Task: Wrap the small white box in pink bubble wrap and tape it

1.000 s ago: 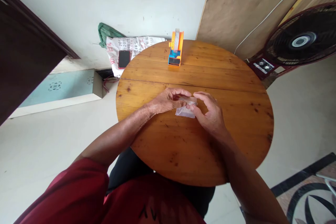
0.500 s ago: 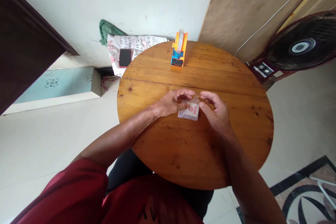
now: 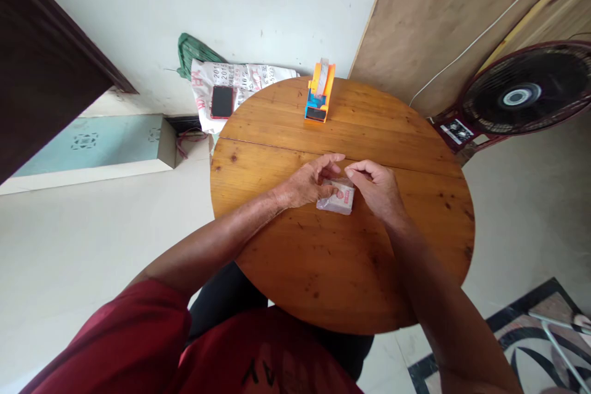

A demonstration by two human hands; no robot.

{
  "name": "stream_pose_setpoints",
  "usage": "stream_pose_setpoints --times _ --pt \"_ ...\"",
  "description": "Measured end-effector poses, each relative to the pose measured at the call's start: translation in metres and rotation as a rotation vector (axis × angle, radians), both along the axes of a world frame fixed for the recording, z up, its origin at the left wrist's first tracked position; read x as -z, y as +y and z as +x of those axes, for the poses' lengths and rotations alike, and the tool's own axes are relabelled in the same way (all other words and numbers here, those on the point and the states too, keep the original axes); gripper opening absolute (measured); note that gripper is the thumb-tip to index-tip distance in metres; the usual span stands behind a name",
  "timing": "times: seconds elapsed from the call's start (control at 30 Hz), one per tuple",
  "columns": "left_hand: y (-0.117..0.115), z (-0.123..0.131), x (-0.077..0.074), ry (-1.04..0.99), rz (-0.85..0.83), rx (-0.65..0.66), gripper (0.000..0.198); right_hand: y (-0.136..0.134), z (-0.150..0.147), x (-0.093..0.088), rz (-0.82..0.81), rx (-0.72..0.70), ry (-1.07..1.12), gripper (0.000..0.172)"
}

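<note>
A person in a red short-sleeved shirt (image 3: pixel 258 351), seen from their own head height, works with bare hands at a round wooden table (image 3: pixel 314 277). A small white box (image 3: pixel 344 202) with red print on top lies flat on the tabletop, near its middle; crumpled clear plastic wrap (image 3: pixel 324 204) clings around the box's left end. The left hand (image 3: pixel 308 184) comes in from the left of the box, its thumb resting on the top face, its fingers stretched out above the far edge, thumb and fingers apart. The right hand (image 3: pixel 377 191) is at the far right corner of the box, with thumb and forefinger tips drawn together in a pinch; whether a bit of thin film is between them cannot be told. The two hands are near each other but not touching.

Beyond the box, close to the table's far edge, stands an orange and blue tape dispenser (image 3: pixel 319 95) loaded with a roll of clear tape. Farther off, to the far left of the box, a dark phone (image 3: pixel 222 102) with a red edge lies on a white printed sack (image 3: pixel 252 77), next to a green bag (image 3: pixel 198 54). To the far right of the box is a large dark fan (image 3: pixel 521 95).
</note>
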State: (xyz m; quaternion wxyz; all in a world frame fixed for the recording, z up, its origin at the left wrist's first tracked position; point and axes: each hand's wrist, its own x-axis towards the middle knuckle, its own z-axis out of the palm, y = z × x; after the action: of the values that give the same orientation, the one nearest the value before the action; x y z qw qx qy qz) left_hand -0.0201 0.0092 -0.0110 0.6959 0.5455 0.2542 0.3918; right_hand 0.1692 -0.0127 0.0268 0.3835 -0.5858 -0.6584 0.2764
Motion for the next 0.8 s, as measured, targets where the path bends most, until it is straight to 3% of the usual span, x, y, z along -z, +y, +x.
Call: stream_pose_setpoints --times 0.4,0.67,0.8 --pt "0.002 0.002 0.008 0.009 -0.130 0.115 0.081 -0.019 -0.008 -0.010 0.106 -0.082 -0.083 0.016" --pt "-0.001 0.003 0.002 0.056 -0.101 0.088 0.041 -0.036 -0.005 -0.003 0.206 -0.094 -0.238 0.021" --pt "-0.002 -0.001 -0.004 0.124 -0.038 0.143 0.024 -0.037 -0.003 -0.002 0.269 -0.128 -0.310 0.022"
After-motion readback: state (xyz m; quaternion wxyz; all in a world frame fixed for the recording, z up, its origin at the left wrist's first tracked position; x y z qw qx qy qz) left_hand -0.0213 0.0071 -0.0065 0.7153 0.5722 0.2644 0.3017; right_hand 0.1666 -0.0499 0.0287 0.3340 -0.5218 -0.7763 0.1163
